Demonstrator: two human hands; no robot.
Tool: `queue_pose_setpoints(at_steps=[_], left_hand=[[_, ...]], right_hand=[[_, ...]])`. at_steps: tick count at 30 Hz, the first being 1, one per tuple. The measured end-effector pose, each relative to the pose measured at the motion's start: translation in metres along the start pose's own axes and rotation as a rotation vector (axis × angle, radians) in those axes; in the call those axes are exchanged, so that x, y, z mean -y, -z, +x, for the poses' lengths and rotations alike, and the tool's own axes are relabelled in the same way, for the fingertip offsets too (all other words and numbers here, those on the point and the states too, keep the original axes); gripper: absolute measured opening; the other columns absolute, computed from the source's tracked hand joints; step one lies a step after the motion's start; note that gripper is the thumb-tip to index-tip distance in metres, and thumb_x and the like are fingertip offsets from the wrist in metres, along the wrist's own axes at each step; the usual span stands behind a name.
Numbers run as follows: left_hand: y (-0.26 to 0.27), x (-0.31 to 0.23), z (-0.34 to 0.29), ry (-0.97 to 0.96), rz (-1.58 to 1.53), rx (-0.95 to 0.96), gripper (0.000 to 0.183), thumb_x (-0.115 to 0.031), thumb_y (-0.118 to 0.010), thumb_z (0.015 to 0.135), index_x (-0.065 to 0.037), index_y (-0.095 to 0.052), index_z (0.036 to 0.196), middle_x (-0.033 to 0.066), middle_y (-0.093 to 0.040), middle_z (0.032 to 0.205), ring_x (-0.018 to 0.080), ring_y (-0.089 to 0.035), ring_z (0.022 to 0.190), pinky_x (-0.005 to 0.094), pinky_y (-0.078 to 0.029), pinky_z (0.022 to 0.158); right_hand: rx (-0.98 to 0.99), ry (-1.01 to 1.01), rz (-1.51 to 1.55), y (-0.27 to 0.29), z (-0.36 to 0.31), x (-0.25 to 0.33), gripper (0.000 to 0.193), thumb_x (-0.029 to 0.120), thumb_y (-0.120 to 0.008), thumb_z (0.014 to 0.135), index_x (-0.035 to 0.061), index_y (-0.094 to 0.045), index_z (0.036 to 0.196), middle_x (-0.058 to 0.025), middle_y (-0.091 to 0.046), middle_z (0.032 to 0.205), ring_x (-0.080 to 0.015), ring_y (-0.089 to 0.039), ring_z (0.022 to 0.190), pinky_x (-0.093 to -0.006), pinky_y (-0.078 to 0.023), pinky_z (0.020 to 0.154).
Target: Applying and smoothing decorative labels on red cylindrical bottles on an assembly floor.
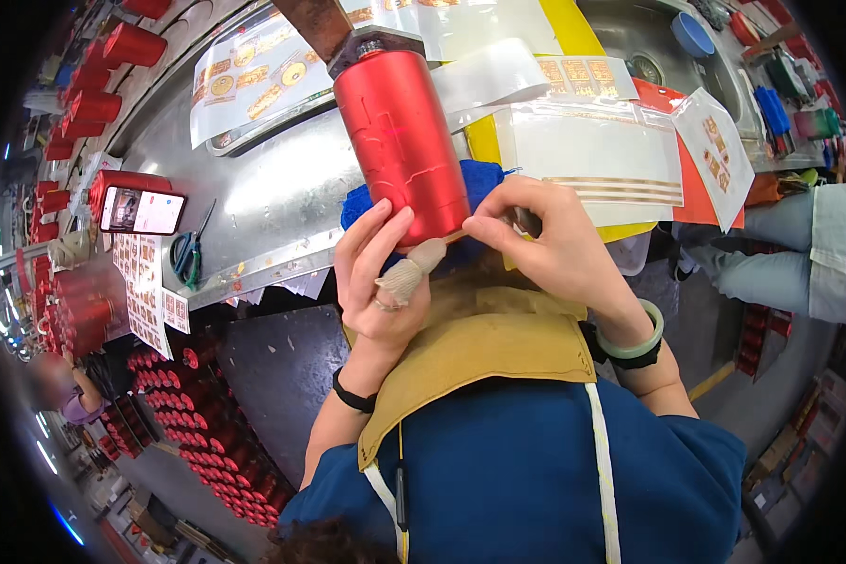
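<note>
A glossy red metal bottle (399,141) with raised relief lies tilted toward me, its neck against a dark angular block (371,42). My left hand (381,277) grips its lower left end, two fingers on its side and the thumb at the bottom rim. A pale ribbed finger cot (409,273) covers that thumb. My right hand (545,230) is at the lower right rim, thumb and forefinger pinched together. A thin orange-gold line shows along the rim between my hands; what the pinch holds is too small to make out. Blue cloth (481,179) lies beneath the bottle.
Sheets of gold stickers (254,75) and a sheet with gold strips (616,188) lie on the metal bench (296,179). Left are a phone (143,210), scissors (188,256) and red bottles (94,105). A blue bowl (692,35) stands by a sink. Another person's legs (771,254) are at right.
</note>
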State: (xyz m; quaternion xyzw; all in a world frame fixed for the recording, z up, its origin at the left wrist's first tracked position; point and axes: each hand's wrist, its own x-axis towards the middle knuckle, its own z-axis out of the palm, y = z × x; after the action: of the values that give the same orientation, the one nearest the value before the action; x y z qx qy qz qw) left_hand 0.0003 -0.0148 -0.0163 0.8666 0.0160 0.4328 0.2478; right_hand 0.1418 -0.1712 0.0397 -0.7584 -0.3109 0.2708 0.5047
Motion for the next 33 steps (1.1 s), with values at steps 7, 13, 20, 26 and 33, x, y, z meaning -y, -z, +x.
queue_pose_setpoints(at_steps=[7, 13, 20, 26, 33], left_hand=[[-0.004, 0.002, -0.021, 0.258, -0.171, -0.107, 0.051, 0.016, -0.075, 0.083, 0.011, -0.059, 0.131, 0.0268, -0.062, 0.132, 0.0359, -0.065, 0.121, 0.0458, -0.057, 0.105], [-0.004, -0.001, -0.018, 0.126, 0.099, -0.125, 0.045, 0.003, -0.084, 0.08, 0.008, -0.067, 0.121, 0.0204, -0.068, 0.129, 0.0373, -0.068, 0.115, 0.0419, -0.058, 0.097], [0.001, 0.002, 0.002, -0.05, -0.005, -0.002, 0.033, 0.01, -0.081, 0.078, 0.005, -0.074, 0.11, 0.0237, -0.064, 0.132, 0.0409, -0.065, 0.12, 0.0457, -0.058, 0.1], [0.003, -0.001, -0.013, 0.199, -0.022, -0.078, 0.048, 0.009, -0.081, 0.079, 0.009, -0.065, 0.124, 0.0219, -0.07, 0.126, 0.0394, -0.068, 0.117, 0.044, -0.058, 0.098], [0.008, -0.006, -0.013, 0.117, 0.177, -0.006, 0.06, 0.007, -0.081, 0.079, 0.016, -0.058, 0.134, 0.026, -0.061, 0.139, 0.0394, -0.059, 0.13, 0.0443, -0.055, 0.105]], right_hand=[[0.005, 0.0, 0.028, 0.001, -0.001, 0.002, 0.017, 0.016, -0.077, 0.091, -0.0002, -0.073, 0.089, -0.0014, -0.06, 0.073, -0.0076, -0.047, 0.062, -0.0274, -0.036, 0.058], [0.002, 0.004, -0.004, 0.006, -0.001, 0.002, 0.018, 0.017, -0.078, 0.091, -0.0006, -0.072, 0.088, -0.0002, -0.058, 0.073, -0.0062, -0.045, 0.064, -0.0268, -0.035, 0.058], [0.024, -0.057, -0.002, 0.003, -0.001, 0.0, 0.022, 0.02, -0.077, 0.091, -0.0022, -0.074, 0.091, -0.008, -0.065, 0.078, -0.0161, -0.056, 0.071, -0.0313, -0.044, 0.066], [0.008, -0.008, 0.011, 0.001, -0.001, -0.001, 0.019, 0.017, -0.078, 0.092, -0.0008, -0.072, 0.089, 0.0005, -0.058, 0.071, -0.0057, -0.044, 0.063, -0.0265, -0.035, 0.058], [0.03, -0.082, -0.007, 0.007, -0.002, 0.005, 0.024, 0.021, -0.077, 0.091, -0.0027, -0.074, 0.094, -0.0151, -0.072, 0.085, -0.0247, -0.067, 0.077, -0.0348, -0.052, 0.073]])
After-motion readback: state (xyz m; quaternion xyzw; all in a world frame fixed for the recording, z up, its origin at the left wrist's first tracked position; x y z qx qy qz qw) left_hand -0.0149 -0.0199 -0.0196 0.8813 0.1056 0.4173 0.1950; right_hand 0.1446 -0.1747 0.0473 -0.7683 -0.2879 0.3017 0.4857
